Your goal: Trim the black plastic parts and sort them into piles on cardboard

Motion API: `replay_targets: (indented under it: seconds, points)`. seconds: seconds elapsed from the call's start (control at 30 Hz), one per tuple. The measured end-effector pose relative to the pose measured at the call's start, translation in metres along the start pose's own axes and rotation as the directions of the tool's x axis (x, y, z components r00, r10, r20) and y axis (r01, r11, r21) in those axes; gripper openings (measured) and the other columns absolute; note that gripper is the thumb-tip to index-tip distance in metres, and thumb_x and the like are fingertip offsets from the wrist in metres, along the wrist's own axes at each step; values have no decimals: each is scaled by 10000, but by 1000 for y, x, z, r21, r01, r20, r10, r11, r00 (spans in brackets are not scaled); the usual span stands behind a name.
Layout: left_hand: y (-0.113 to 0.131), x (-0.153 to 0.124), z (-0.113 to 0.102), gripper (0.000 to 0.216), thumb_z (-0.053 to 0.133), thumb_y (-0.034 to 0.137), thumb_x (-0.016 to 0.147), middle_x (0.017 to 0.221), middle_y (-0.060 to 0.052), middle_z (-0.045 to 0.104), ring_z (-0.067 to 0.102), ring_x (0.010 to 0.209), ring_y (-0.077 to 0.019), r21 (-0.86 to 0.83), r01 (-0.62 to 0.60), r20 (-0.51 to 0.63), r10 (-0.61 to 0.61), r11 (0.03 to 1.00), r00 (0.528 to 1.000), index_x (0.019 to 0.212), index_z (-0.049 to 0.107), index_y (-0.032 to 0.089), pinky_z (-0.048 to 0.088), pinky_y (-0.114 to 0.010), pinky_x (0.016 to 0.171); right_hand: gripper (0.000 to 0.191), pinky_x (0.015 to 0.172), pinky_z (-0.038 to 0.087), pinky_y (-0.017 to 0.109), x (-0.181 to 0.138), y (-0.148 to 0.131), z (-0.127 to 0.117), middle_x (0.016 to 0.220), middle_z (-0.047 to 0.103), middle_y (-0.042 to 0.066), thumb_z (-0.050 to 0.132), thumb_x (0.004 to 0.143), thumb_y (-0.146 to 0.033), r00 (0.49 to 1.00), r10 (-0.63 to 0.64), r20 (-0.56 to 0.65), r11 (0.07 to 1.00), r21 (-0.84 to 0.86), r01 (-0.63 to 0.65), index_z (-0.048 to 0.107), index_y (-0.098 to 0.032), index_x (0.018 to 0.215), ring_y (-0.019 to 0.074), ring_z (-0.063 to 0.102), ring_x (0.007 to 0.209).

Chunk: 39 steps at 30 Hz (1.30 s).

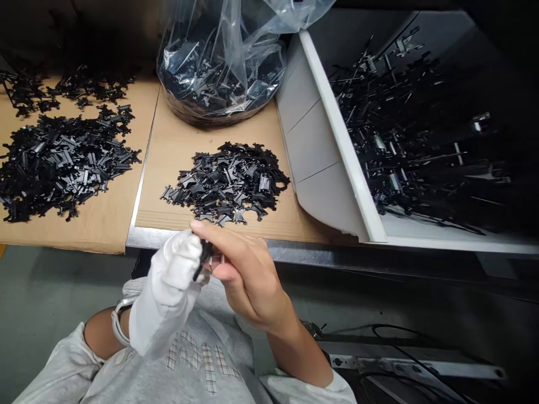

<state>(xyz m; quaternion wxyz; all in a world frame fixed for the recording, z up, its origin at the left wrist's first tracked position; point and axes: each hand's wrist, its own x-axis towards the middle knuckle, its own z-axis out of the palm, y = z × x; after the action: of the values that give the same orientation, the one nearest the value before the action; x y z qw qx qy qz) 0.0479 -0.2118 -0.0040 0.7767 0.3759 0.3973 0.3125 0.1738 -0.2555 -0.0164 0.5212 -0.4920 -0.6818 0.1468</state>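
Note:
My left hand (170, 286), in a white glove, is closed on a small black plastic part (204, 259) just in front of the table's edge. My bare right hand (250, 275) meets it from the other side, its thumb and fingers bent around the same part. Most of that part is hidden between the two hands. Right beyond them a pile of small black plastic parts (233, 182) lies on the cardboard-covered table (164, 216).
A larger pile of black parts (63, 160) spreads out at the left. Behind stands a clear plastic bag (223, 73) filled with black parts. At the right, a white bin (337, 134) on its side holds longer black pieces (391, 140). Cables (391, 331) hang below the table.

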Motion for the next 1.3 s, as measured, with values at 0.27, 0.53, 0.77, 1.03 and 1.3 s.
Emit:
replay_targets:
  seconds: [0.27, 0.53, 0.77, 1.03, 1.3]
  points:
    - [-1, 2, 2, 461, 755, 546, 827, 624, 32, 426, 415, 582, -111, -151, 30, 96, -16, 988, 995, 634, 493, 220, 463, -259, 580, 289, 533, 449, 234, 7, -1, -5, 781, 636, -19, 632, 998, -462, 951, 309, 7, 915, 271, -300, 714, -240, 1164, 98, 484, 566]
    - [14, 11, -24, 450, 484, 521, 1016, 718, -24, 653, 583, 649, -152, 326, -82, 292, -18, 942, 956, 734, 655, 215, 527, -296, 675, 461, 495, 361, 233, 28, 2, -15, 633, 481, -48, 721, 881, -613, 854, 488, 178, 699, 507, -505, 576, -202, 730, 88, 412, 540]
    - [26, 11, -32, 240, 773, 431, 864, 736, 7, 703, 626, 655, -126, 403, -264, 136, 228, 876, 964, 757, 721, 223, 536, -230, 625, 494, 536, 396, 237, 26, 4, -16, 681, 533, -29, 638, 919, -661, 846, 491, 206, 733, 427, -530, 589, -194, 764, 96, 456, 593]
    - [22, 12, -35, 321, 855, 499, 772, 667, 29, 696, 592, 603, -90, 252, -86, 49, 76, 964, 996, 718, 721, 213, 501, -189, 574, 402, 781, 544, 296, 1, 7, -19, 1014, 772, 36, 390, 1100, -425, 989, 148, 28, 989, 17, -149, 660, -256, 1345, 151, 666, 803]
    - [23, 9, -32, 388, 869, 570, 719, 624, 20, 678, 557, 545, -95, 243, -90, 48, 80, 966, 996, 693, 726, 210, 468, -214, 514, 292, 679, 503, 263, 1, 10, -15, 939, 784, 16, 517, 1070, -299, 1000, 7, 23, 998, -55, -6, 677, -228, 1303, 132, 618, 705]
